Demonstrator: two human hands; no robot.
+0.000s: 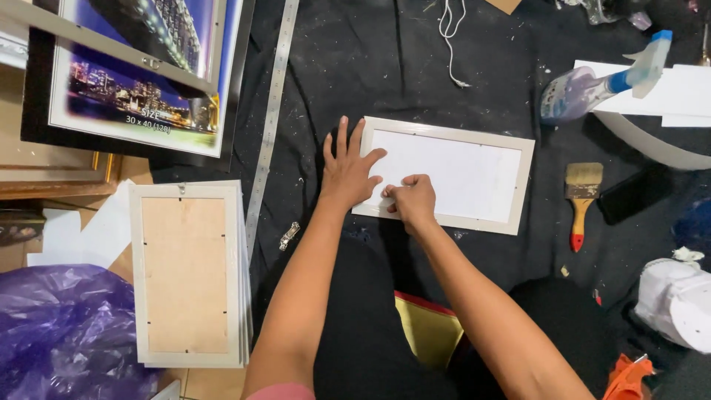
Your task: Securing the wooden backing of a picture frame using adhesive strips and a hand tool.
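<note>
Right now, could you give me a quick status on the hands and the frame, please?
Left hand flat on white frame's left end. Right hand pinching at its lower edge. Paintbrush lies clear, right.

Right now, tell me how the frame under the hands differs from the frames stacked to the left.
The frame under the hands lies alone on the black cloth, crosswise, its centre white. The stacked frames lie lengthwise, several piled, the top one showing a brown backing board. The left hand presses flat on the single frame and the right hand pinches at its lower edge; nothing touches the stack. Both are pale and rectangular.
</note>
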